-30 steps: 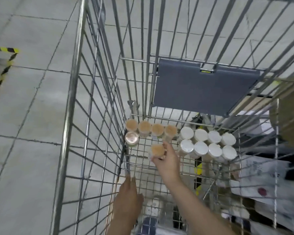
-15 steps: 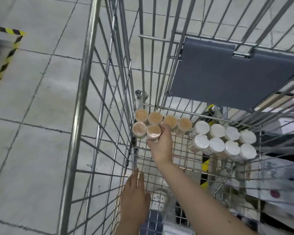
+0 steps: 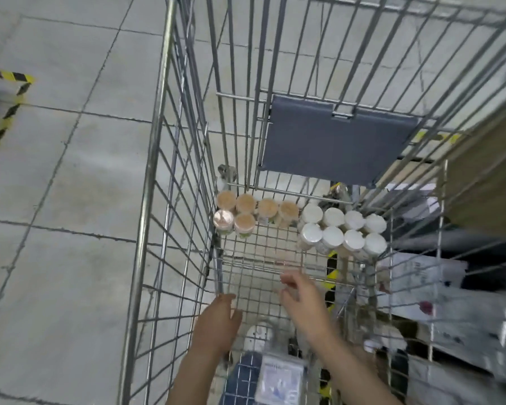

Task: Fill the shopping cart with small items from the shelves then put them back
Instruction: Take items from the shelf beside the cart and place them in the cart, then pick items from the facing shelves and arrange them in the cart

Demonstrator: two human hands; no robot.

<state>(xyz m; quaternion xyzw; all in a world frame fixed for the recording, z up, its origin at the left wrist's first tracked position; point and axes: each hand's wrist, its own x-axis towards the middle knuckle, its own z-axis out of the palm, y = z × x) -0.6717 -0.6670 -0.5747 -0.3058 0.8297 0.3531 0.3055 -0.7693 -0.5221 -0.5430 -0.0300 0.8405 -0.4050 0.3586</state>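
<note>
— Left hand (image 3: 216, 323) rests flat and empty on the shopping cart (image 3: 155, 159) wall; what can go wrong?
— Tan-lidded jars (image 3: 245, 213) stand in the cart's far left corner; a bump could tip them through the wire.
— And the right hand (image 3: 301, 299)?
— Fingers loose, holding nothing, near the cart's middle; white-lidded jars (image 3: 342, 229) crowd the far right, easily toppled.

Grey tiled floor (image 3: 70, 176) with yellow-black hazard tape (image 3: 3, 124) at left.
</note>
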